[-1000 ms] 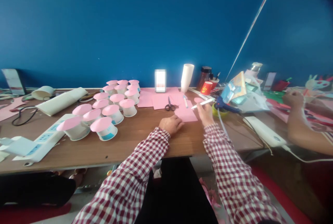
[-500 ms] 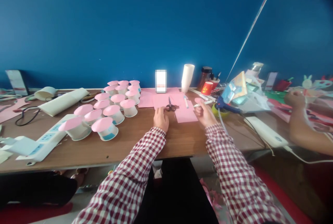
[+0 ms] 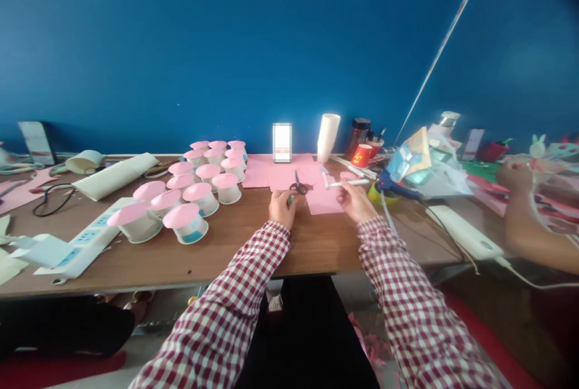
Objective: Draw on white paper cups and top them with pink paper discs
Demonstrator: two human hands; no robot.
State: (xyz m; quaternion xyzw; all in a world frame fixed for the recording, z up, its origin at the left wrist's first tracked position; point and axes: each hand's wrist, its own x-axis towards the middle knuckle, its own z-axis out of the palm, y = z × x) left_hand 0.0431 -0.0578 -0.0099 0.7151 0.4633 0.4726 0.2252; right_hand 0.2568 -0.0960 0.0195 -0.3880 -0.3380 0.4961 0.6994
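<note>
My left hand [image 3: 282, 209] is closed on a small greenish thing, too small to name, in front of the black scissors [image 3: 298, 185]. The fingers of my right hand [image 3: 356, 202] are closed round a white pen [image 3: 338, 184], whose end points left over a pink paper square [image 3: 323, 201]. Another white marker [image 3: 324, 178] lies on the pink paper. Larger pink sheets [image 3: 257, 170] lie behind. A small pink paper piece [image 3: 348, 176] is just beyond my right hand.
Several white cups topped with pink discs [image 3: 185, 220] stand left. A power strip [image 3: 85, 241] lies beyond them. Stacked cups [image 3: 328, 139], a red cup [image 3: 360, 155] and a blue glue gun [image 3: 395, 185] are right. Another person's arm [image 3: 520, 214] rests at far right.
The pen in my right hand now reaches further left over the paper. A small greenish thing now shows at my left fingertips. The view has shifted slightly.
</note>
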